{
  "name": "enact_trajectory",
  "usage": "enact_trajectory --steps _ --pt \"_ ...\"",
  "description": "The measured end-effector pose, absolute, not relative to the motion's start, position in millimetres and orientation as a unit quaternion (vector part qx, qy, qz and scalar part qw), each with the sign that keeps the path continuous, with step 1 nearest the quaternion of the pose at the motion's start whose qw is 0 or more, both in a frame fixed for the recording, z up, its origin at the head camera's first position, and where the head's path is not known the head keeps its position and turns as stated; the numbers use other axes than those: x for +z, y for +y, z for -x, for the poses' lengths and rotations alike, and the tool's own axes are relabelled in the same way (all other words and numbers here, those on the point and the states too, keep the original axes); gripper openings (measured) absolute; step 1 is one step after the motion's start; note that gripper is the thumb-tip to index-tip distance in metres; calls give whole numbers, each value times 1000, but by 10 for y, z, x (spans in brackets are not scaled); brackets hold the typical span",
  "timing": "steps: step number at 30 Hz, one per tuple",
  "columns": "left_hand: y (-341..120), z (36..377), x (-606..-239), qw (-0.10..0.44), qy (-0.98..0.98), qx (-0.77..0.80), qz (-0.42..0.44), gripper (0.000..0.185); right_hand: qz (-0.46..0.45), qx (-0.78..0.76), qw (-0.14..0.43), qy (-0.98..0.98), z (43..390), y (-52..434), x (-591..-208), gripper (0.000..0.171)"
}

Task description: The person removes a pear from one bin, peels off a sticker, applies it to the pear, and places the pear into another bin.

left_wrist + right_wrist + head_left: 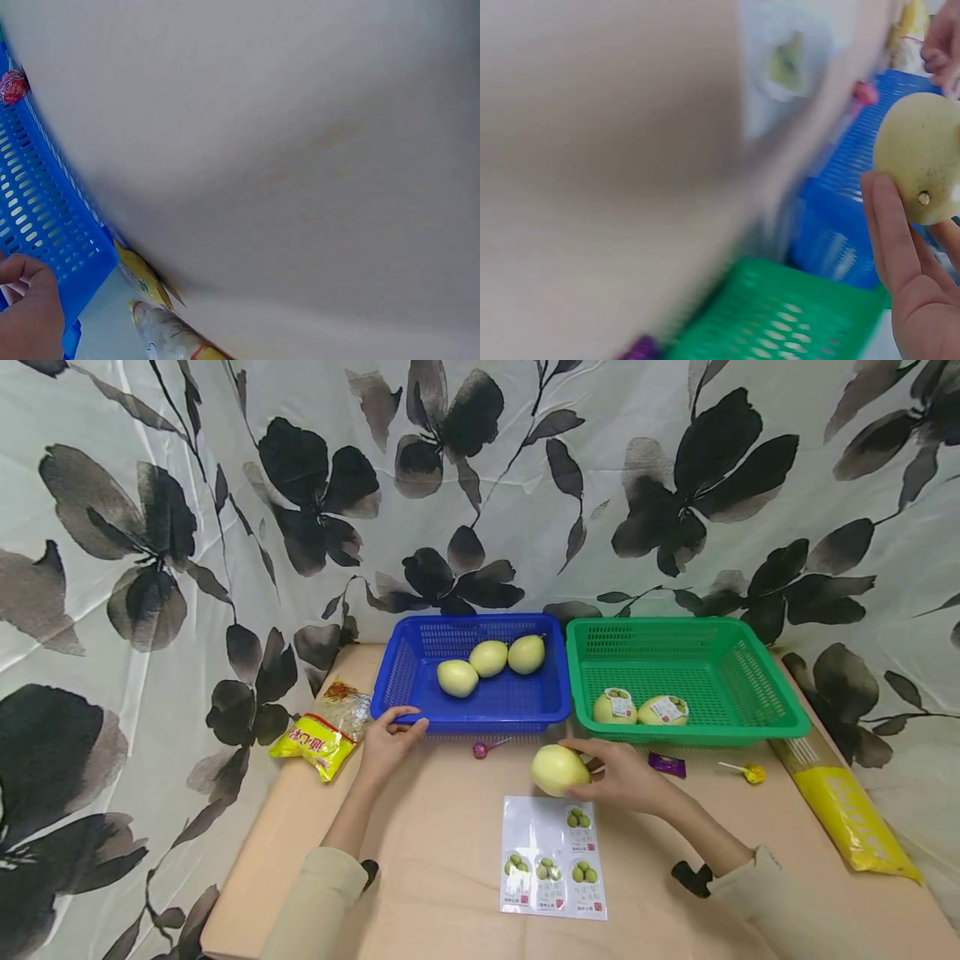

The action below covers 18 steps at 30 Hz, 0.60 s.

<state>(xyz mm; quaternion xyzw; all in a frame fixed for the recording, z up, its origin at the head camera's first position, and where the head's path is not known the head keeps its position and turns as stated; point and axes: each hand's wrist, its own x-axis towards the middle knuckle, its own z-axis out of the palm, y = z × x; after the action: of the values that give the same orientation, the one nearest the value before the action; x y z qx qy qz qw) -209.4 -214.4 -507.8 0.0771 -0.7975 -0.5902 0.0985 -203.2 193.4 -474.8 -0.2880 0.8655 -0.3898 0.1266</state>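
Observation:
My right hand grips a pale yellow-green pear just above the table, over the top edge of a sticker sheet. The right wrist view shows that pear held by curled fingers. My left hand rests on the front rim of the blue basket, fingers curled over it; its fingers show beside the blue basket. Three unlabelled pears lie in that basket. Two stickered pears lie in the green basket.
A yellow snack bag lies left of the blue basket. A pink lollipop, a purple candy and a yellow lollipop lie before the baskets. A long yellow packet lies at the right. Floral cloth surrounds the table.

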Motion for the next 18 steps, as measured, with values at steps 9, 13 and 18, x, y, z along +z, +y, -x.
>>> enact_trajectory --steps 9,13,18 --pt "-2118 2073 -5039 91 -798 -590 -75 38 283 -395 135 863 2071 2016 -5015 76" --pt "-2074 2029 -4907 80 -798 -593 -74 37 284 -396 137 862 2101 2026 -5052 77" --pt "-2047 1988 -4800 73 -800 -591 -75 35 285 -391 136 864 2148 2039 -5080 78"
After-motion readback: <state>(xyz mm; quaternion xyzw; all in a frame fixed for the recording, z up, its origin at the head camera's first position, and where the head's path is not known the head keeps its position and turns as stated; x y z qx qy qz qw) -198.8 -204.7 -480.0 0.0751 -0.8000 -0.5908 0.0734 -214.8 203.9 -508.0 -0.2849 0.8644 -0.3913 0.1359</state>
